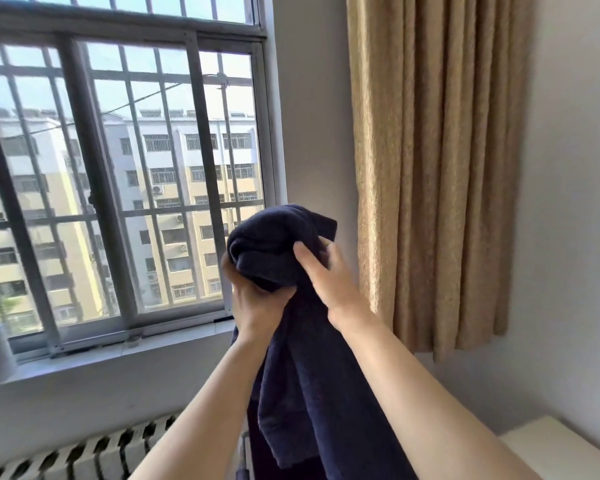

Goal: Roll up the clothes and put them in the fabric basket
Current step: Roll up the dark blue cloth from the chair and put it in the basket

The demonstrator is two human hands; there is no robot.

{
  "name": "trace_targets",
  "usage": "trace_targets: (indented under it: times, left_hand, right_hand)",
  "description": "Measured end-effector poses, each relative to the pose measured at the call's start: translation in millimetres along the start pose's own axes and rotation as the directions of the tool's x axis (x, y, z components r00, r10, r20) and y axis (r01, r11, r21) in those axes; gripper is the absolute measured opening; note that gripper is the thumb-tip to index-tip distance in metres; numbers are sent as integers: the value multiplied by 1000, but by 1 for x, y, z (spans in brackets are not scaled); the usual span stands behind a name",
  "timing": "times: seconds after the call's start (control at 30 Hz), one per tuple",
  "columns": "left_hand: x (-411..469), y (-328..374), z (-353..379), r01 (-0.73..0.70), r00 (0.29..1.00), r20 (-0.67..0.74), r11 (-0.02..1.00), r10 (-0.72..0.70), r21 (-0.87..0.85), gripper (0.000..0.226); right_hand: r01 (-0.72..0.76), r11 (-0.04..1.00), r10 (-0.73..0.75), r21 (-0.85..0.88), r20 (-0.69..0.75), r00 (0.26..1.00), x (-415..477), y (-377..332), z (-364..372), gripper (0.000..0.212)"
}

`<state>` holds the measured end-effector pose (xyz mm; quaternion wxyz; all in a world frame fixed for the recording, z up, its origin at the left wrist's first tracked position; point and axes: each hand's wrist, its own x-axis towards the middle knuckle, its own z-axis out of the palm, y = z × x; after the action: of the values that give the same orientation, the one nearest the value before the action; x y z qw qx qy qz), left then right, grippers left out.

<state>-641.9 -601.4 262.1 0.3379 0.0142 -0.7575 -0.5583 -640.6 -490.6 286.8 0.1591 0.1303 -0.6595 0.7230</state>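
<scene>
The navy garment [312, 341] hangs lengthwise downward, right of the window [118, 174]; the left hand [257, 303] and right hand [329, 275] clasp its rolled top.

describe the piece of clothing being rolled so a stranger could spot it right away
Start at the barred window and the tan curtain; between them, two raised hands meet. The navy garment is bunched at the top in the left hand and right hand, its tail hanging down. It is the only dark fabric here.
</scene>
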Motion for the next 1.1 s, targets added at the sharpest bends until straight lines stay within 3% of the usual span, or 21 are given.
trace_targets:
  times: [0.07,0.13,0.17,0.23,0.37,0.5,0.63,0.67,0.73,0.8,0.87,1.03,1.1]
  left_hand:
    - [5,3,-1,96,992,-73,988,-105,-121,99]
    - [11,9,-6,160,969,-148,956,-200,-247,92]
    - [13,14,-8,176,955,-175,932,-240,-316,89]
    - [16,21,-11,214,923,-192,857,-335,-468,82]
    - [19,36,-15,320,835,-119,649,-537,-690,84]
    - [22,47,-16,460,741,29,477,-671,-749,90]
    - [18,58,-16,606,682,325,258,-655,-753,69]
    - [17,59,-15,645,650,420,166,-634,-746,64]
    - [14,59,-14,694,576,572,-20,-584,-720,61]
    - [8,58,-14,720,542,628,-76,-558,-690,56]
    - [4,55,-15,721,549,607,-43,-575,-692,60]
    - [-12,44,-19,730,655,356,437,-666,-525,61]
    - [-18,38,-25,771,633,366,512,-683,-378,69]
  right_hand:
    - [-73,937,82,-342,12,997,-8,12,-3,74]
    - [-161,735,212,-659,-3,977,-18,25,-8,89]
    - [-177,667,254,-723,-3,967,-23,30,-11,92]
    - [-226,658,333,-718,8,943,-27,35,-17,99]
    - [-416,726,501,-548,7,865,-25,42,-22,108]
    - [-526,800,562,-288,56,825,-21,35,-24,120]
    - [-631,763,614,141,146,776,-7,44,-27,142]
    - [-623,738,596,260,182,782,-5,45,-26,137]
    - [-564,705,523,431,222,823,-5,43,-24,106]
    - [-481,722,421,497,237,876,-6,37,-26,73]
    - [-425,729,372,537,210,904,-5,36,-29,55]
    - [-355,715,356,602,124,926,-7,46,-23,58]
    - [-351,697,359,625,119,926,-8,47,-16,63]
